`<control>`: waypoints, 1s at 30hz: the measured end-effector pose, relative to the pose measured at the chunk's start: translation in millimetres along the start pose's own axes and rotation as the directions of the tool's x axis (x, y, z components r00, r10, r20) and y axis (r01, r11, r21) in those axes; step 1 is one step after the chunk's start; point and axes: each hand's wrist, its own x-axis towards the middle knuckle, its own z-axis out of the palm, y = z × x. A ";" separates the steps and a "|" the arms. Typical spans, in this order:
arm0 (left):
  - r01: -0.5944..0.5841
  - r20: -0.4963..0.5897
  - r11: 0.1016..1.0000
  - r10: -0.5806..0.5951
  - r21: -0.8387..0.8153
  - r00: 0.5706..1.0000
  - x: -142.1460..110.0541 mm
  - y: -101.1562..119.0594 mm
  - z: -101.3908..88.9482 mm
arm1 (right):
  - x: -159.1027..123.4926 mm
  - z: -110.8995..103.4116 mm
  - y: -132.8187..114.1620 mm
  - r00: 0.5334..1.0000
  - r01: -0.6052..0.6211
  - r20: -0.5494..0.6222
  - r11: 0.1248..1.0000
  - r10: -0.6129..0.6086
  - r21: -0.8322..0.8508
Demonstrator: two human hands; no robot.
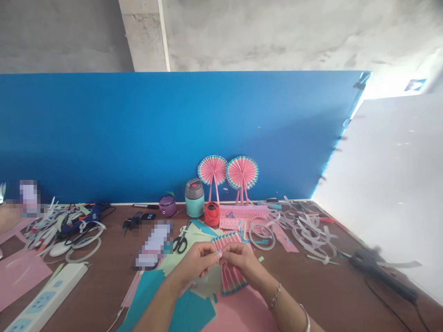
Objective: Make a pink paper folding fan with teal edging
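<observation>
My left hand (200, 260) and my right hand (242, 263) meet above the table, fingertips pinched close together. A tiny pale bit shows between them, too small to name. Under and behind my right hand lies a pink pleated paper strip (232, 282) with blue and cream striped edges. Whether my fingers touch that strip I cannot tell. Teal paper (143, 295), pale green paper (169, 261) and pink paper (242, 311) are layered beneath my hands. Black-handled scissors (180, 244) lie just beyond my left hand.
Two round pink paper fans (212, 170) stand against the blue partition (155, 133). A teal jar (194, 203), red container (212, 215) and purple pot (167, 205) line the back. A glue gun (380, 272) lies right, near glue-stick-like white coils (314, 235); a power strip (44, 299) lies left.
</observation>
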 end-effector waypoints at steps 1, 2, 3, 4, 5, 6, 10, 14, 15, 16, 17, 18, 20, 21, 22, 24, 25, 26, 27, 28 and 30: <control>0.008 0.002 1.000 -0.008 0.012 1.000 -0.2 -0.4 -0.5 | 0.1 0.2 -0.2 1.000 -0.007 -0.002 1.000 0.007 0.006; 0.012 0.008 1.000 -0.012 0.026 1.000 0.1 -1.0 -0.8 | 0.1 0.2 -0.5 1.000 -0.015 -0.004 1.000 0.015 0.012; 0.000 0.015 0.999 -0.001 0.043 1.000 0.9 -1.7 -0.7 | 0.1 0.1 -0.9 1.000 -0.020 -0.011 1.000 0.020 0.016; -0.035 0.013 0.997 0.034 0.066 0.999 2.2 -2.6 -0.3 | 0.1 0.0 -1.4 1.000 -0.017 -0.024 1.000 0.017 0.019; -0.094 -0.007 0.991 0.095 0.100 0.995 4.0 -3.4 0.3 | 0.3 -0.1 -2.0 0.999 -0.005 -0.044 1.000 0.006 0.022; -0.175 -0.053 0.973 0.185 0.152 0.981 6.2 -4.4 1.1 | 0.5 -0.3 -2.6 0.997 0.015 -0.070 1.000 -0.014 0.023; -0.440 -0.318 0.713 0.663 0.547 0.678 12.8 -8.9 4.9 | 2.3 -0.1 -3.7 0.971 0.136 -0.197 0.991 -0.134 -0.002; -0.392 -0.259 0.413 0.884 0.822 0.388 9.1 -13.1 10.6 | 3.6 1.3 -2.4 0.923 0.214 -0.312 0.975 -0.223 -0.066; -0.379 -0.221 0.370 0.897 0.848 0.382 7.3 -13.8 12.8 | 3.7 1.8 -2.0 0.910 0.226 -0.338 0.971 -0.238 -0.076; -0.370 -0.190 0.341 0.902 0.864 0.388 5.6 -14.4 15.1 | 3.6 2.3 -1.6 0.898 0.238 -0.360 0.968 -0.252 -0.083; -0.364 -0.169 0.324 0.902 0.873 0.396 4.5 -14.9 17.6 | 3.4 2.9 -1.3 0.889 0.249 -0.373 0.964 -0.264 -0.090; -0.361 -0.162 0.319 0.901 0.876 0.402 3.9 -15.5 19.9 | 3.2 3.6 -1.0 0.884 0.258 -0.377 0.961 -0.275 -0.096; -0.357 -0.187 0.345 0.894 0.868 0.407 4.9 -17.1 23.4 | 2.5 5.2 -0.2 0.890 0.263 -0.357 0.959 -0.284 -0.106; -0.365 -0.204 0.370 0.884 0.854 0.420 6.3 -18.1 24.5 | 2.1 6.0 0.3 0.898 0.260 -0.339 0.960 -0.281 -0.107; -0.381 -0.218 0.403 0.869 0.832 0.444 8.0 -19.2 25.1 | 1.7 6.7 0.7 0.906 0.255 -0.320 0.961 -0.276 -0.105; -0.420 -0.235 0.482 0.824 0.769 0.515 11.5 -21.4 25.0 | 1.0 7.9 1.3 0.919 0.247 -0.291 0.964 -0.265 -0.098; -0.436 -0.239 0.520 0.800 0.734 0.551 12.9 -22.2 24.5 | 0.6 8.2 1.2 0.925 0.242 -0.277 0.965 -0.260 -0.096; -0.445 -0.244 0.555 0.776 0.703 0.582 14.0 -22.8 23.8 | 0.3 8.4 0.9 0.931 0.235 -0.265 0.967 -0.253 -0.096; -0.447 -0.254 0.585 0.756 0.677 0.604 14.7 -23.0 22.9 | 0.0 8.4 0.3 0.937 0.223 -0.253 0.970 -0.241 -0.095; -0.444 -0.266 0.607 0.741 0.659 0.617 15.1 -22.9 22.0 | -0.2 8.4 -0.4 0.944 0.208 -0.243 0.974 -0.224 -0.091; -0.441 -0.269 0.628 0.722 0.641 0.637 15.1 -21.6 20.0 | -0.4 8.3 -2.0 0.956 0.172 -0.229 0.982 -0.184 -0.073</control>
